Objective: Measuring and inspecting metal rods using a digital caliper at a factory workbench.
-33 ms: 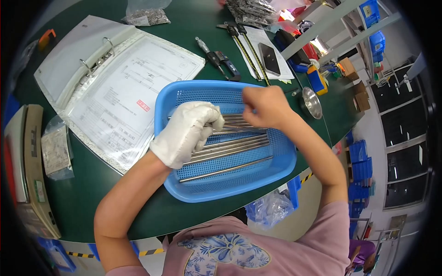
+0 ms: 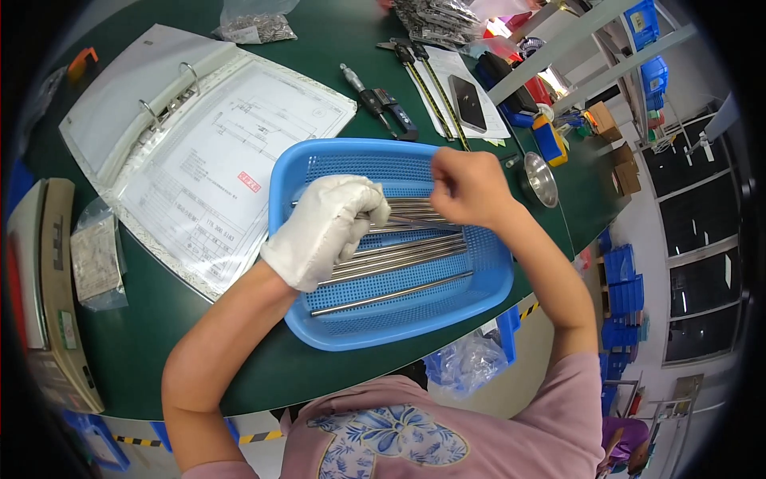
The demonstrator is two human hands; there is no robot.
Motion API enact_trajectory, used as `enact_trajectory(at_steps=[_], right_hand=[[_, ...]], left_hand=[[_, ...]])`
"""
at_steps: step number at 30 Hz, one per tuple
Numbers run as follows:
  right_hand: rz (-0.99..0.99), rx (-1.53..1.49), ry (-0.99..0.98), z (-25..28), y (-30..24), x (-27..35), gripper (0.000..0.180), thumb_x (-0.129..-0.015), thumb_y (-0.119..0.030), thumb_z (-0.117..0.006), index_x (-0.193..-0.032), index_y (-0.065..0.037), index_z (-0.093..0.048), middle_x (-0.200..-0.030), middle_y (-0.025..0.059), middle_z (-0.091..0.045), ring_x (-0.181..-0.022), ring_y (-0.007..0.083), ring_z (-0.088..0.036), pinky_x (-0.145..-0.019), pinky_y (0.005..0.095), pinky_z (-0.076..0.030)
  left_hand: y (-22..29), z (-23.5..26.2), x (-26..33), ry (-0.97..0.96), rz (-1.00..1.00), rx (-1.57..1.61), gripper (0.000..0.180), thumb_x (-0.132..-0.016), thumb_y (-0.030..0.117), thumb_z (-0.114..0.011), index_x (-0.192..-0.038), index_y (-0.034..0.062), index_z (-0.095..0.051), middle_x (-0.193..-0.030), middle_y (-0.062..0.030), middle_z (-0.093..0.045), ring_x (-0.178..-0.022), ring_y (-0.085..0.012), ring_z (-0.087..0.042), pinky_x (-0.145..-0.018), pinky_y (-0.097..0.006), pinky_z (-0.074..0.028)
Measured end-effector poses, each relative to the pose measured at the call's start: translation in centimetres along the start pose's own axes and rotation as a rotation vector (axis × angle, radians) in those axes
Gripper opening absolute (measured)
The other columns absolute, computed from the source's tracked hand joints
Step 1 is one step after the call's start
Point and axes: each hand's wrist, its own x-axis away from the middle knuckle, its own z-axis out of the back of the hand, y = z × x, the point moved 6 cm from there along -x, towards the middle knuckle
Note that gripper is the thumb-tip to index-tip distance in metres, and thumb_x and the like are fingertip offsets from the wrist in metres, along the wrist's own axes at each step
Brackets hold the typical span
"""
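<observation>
A blue perforated plastic basket (image 2: 488, 315) stands on the bench with several thin shiny metal rods (image 2: 399, 257) lying lengthwise in it. My left hand (image 2: 323, 231), in a white glove, is closed over the basket's left half. From its curled fingers a metal rod (image 2: 416, 223) points right, just above the others. My bare right hand (image 2: 472, 188) hovers over the basket's far right part, with fingers curled in a pinch. Whatever it may hold is hidden by the fingers.
An open ring binder (image 2: 215, 160) with drawings lies left of the basket. Beyond it are a micrometer (image 2: 375, 100), calipers (image 2: 435, 88), a phone (image 2: 467, 104) and bagged metal parts (image 2: 259, 28). A metal bowl (image 2: 541, 180) sits right; a scale (image 2: 52, 295) stands far left.
My right hand has shifted slightly to the right, away from my left hand. The gloved left hand and its rod have barely moved.
</observation>
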Motion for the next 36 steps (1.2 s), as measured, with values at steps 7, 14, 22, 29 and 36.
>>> enact_trajectory(at_steps=[7, 14, 22, 29, 36], right_hand=[[-0.296, -0.464, 0.123, 0.3, 0.3, 6.1, 0.006, -0.062, -0.002, -0.055, -0.063, -0.002, -0.049, -0.053, 0.0029, -0.054, -0.043, 0.0048, -0.05, -0.041, 0.0191, -0.036], [-0.37, -0.356, 0.148, 0.4, 0.7, 7.1, 0.005, -0.073, -0.003, -0.06, -0.075, 0.001, -0.062, -0.064, 0.006, -0.062, -0.054, 0.0078, -0.055, -0.051, 0.0194, -0.043], [-0.295, -0.283, 0.151, 0.6, 0.2, 7.4, 0.008, -0.076, -0.004, -0.061, -0.08, 0.001, -0.064, -0.071, 0.0091, -0.063, -0.058, 0.0119, -0.059, -0.053, 0.0222, -0.045], [-0.162, -0.015, 0.173, 0.9, -1.1, 7.2, 0.004, -0.071, -0.009, -0.06, -0.072, -0.005, -0.06, -0.061, 0.0064, -0.056, -0.052, 0.0234, -0.056, -0.045, 0.0322, -0.042], [-0.013, 0.269, -0.071, 0.9, -2.3, 6.1, 0.019, -0.064, -0.005, -0.058, -0.083, -0.008, -0.058, -0.061, 0.0069, -0.053, -0.055, 0.0267, -0.054, -0.049, 0.0355, -0.042]], left_hand=[[0.2, 0.3, 0.1, -0.001, -0.005, 0.0, 0.024, -0.084, 0.016, -0.04, -0.064, 0.0051, -0.049, -0.048, 0.0041, -0.032, -0.038, -0.0033, -0.025, -0.034, -0.019, -0.022], [0.3, 0.2, 0.0, 0.032, -0.03, -0.005, 0.024, -0.084, 0.016, -0.041, -0.063, 0.0055, -0.048, -0.048, 0.0041, -0.032, -0.038, -0.0032, -0.025, -0.035, -0.019, -0.022], [-0.3, 0.2, -0.1, 0.135, 0.069, -0.013, 0.021, -0.088, 0.019, -0.044, -0.076, 0.0043, -0.053, -0.05, 0.0073, -0.032, -0.039, -0.001, -0.024, -0.034, -0.017, -0.019], [-0.2, 0.1, -0.1, 0.142, 0.075, -0.064, 0.024, -0.091, 0.023, -0.045, -0.084, 0.0028, -0.056, -0.051, 0.0087, -0.032, -0.039, -0.0002, -0.021, -0.033, -0.017, -0.016], [0.1, 0.0, 0.0, 0.161, 0.061, -0.169, 0.024, -0.09, 0.022, -0.046, -0.086, 0.0015, -0.057, -0.052, 0.0081, -0.034, -0.04, -0.0009, -0.023, -0.036, -0.018, -0.018]])
